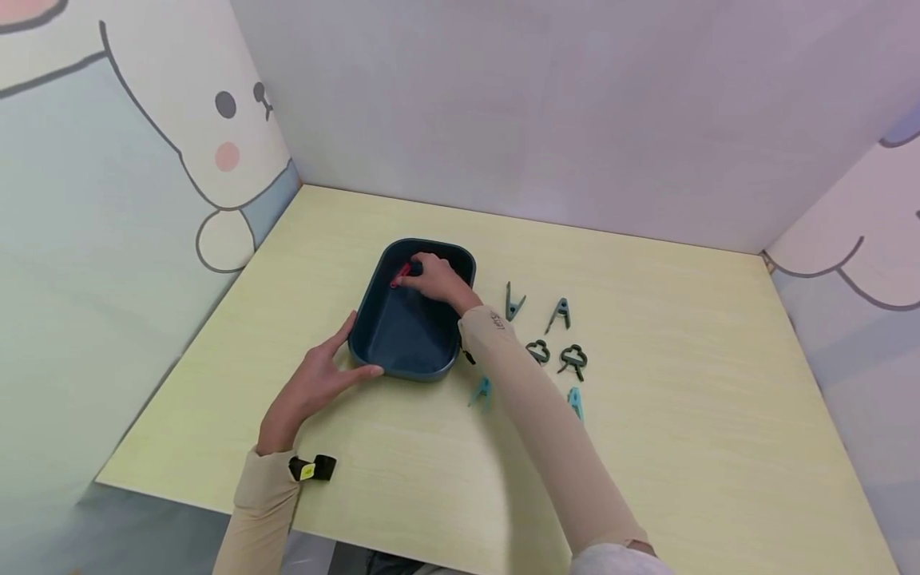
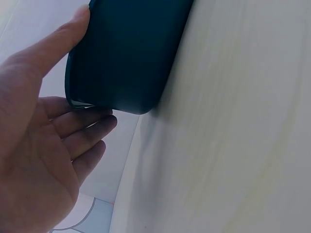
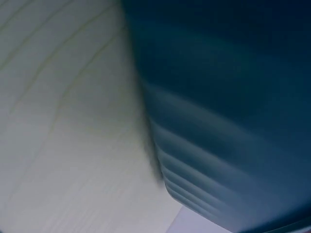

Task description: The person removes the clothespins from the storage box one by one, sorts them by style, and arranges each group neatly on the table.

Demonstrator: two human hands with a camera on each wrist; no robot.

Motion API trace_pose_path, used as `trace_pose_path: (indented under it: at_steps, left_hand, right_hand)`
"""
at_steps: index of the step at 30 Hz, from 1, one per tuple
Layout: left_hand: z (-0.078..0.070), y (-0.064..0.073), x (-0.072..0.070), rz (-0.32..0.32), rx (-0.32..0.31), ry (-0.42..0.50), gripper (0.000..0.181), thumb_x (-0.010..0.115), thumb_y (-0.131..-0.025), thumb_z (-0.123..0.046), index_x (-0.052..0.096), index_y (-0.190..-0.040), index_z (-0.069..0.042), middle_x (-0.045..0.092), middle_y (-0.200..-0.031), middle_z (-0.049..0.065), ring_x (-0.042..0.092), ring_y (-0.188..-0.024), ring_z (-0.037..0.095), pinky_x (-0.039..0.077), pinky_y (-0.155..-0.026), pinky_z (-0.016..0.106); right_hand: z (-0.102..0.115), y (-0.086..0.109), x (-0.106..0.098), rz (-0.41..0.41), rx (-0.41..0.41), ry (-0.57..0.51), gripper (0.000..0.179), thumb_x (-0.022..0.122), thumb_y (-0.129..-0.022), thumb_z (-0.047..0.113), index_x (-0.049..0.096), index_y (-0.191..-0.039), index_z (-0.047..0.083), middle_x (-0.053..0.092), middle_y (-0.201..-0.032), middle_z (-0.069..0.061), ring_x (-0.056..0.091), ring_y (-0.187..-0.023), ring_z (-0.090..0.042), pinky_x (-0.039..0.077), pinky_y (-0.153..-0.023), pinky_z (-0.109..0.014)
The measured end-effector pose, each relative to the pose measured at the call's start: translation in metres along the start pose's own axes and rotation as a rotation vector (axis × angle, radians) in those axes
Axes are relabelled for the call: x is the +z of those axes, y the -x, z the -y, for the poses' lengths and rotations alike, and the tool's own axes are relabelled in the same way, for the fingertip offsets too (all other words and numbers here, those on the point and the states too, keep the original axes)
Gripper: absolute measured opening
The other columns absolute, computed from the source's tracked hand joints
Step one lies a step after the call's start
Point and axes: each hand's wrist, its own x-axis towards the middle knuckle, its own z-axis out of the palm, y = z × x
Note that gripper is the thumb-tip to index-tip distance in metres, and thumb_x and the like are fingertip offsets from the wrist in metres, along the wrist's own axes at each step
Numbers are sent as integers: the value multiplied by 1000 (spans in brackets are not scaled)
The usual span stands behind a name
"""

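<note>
A dark blue rectangular bin (image 1: 406, 335) with rounded corners stands on the table. My right hand (image 1: 438, 281) reaches inside it, near its far end, and pinches a red clothespin (image 1: 399, 276) between thumb and fingers. At the bin's near left corner is my left hand (image 1: 319, 379), its thumb along the near wall and its straight fingers along the left side. The left wrist view has these fingers (image 2: 87, 131) loosely spread by the corner of the bin (image 2: 126, 53). In the right wrist view the bin's ribbed outer wall (image 3: 204, 136) hides the right hand.
Right of the bin lie two grey-green clothespins (image 1: 559, 314), two dark cloud-shaped clips (image 1: 573, 359) and two turquoise clothespins (image 1: 576, 402). My right forearm (image 1: 542, 415) crosses over near them. Wall panels (image 1: 503, 120) border the table's back and sides.
</note>
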Motion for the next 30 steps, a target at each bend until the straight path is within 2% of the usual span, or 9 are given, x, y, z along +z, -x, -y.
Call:
trace_pose_path:
  at_steps: [3, 9, 12, 17, 25, 30]
  left_hand:
    - [0, 0, 0, 1, -4, 3, 104, 77, -94, -46, 11, -167, -12, 19, -167, 26, 24, -150, 50, 33, -113, 66]
    - [-1, 1, 0, 0, 0, 12, 104, 77, -94, -45, 12, -167, -12, 19, -167, 25, 24, -150, 49, 32, -113, 66]
    - [0, 1, 0, -2, 4, 12, 103, 77, -94, -44, 12, -167, -11, 19, -167, 25, 24, -150, 49, 32, -113, 66]
    - [1, 1, 0, -4, 10, 14, 103, 77, -94, -44, 12, -167, -11, 19, -167, 25, 23, -150, 49, 32, -113, 66]
    - [1, 1, 1, -8, 17, 12, 103, 77, -94, -43, 12, -167, -11, 20, -167, 26, 24, -150, 50, 32, -113, 66]
    - [0, 2, 1, -8, 14, 14, 103, 77, -94, -44, 12, -167, -11, 19, -167, 26, 24, -150, 49, 32, -113, 66]
  right_hand:
    - [0, -1, 0, 33, 9, 28, 70, 67, -103, 39, 42, -156, 0, 48, -155, -17, 48, -140, -29, 41, -113, -43]
    - [-1, -3, 1, 68, 20, 32, 67, 66, -104, 36, 43, -154, -2, 51, -151, -19, 58, -121, -27, 46, -108, -41]
    - [-1, -3, 2, 76, 16, 38, 66, 65, -104, 36, 43, -154, -2, 52, -150, -19, 58, -119, -26, 46, -108, -41]
    - [-1, -3, 2, 78, 4, 41, 64, 64, -105, 35, 45, -152, -2, 55, -145, -18, 59, -115, -26, 48, -104, -40]
    - [-2, -2, 3, 57, -2, 41, 61, 66, -104, 36, 48, -148, -3, 62, -128, -16, 61, -102, -25, 51, -91, -37]
    - [-4, -4, 5, 65, 5, 75, 63, 68, -102, 36, 47, -150, 0, 61, -128, -14, 60, -106, -25, 51, -96, -38]
